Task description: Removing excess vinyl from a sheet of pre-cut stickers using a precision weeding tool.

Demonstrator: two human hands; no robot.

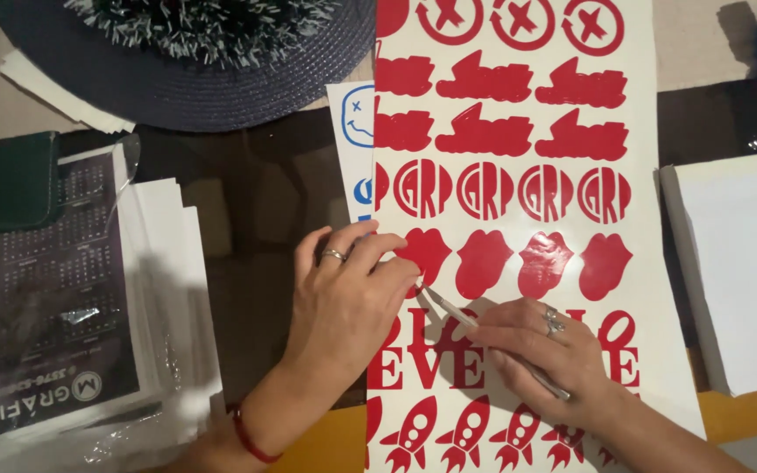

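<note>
Dark table [256, 201], sticker sheet [519, 219] under fingers [387, 254] (pressing)

A long white sheet of red stickers [519, 219] runs from the top to the bottom of the frame, right of centre, with rows of round badges, blobs, tongue shapes, block letters and rockets. Just left of its upper part, a white sheet with blue stickers [354, 123] peeks out. At lower left lies a dark printed calendar sheet [37, 333] inside a clear plastic wrapper [146, 412].
</note>
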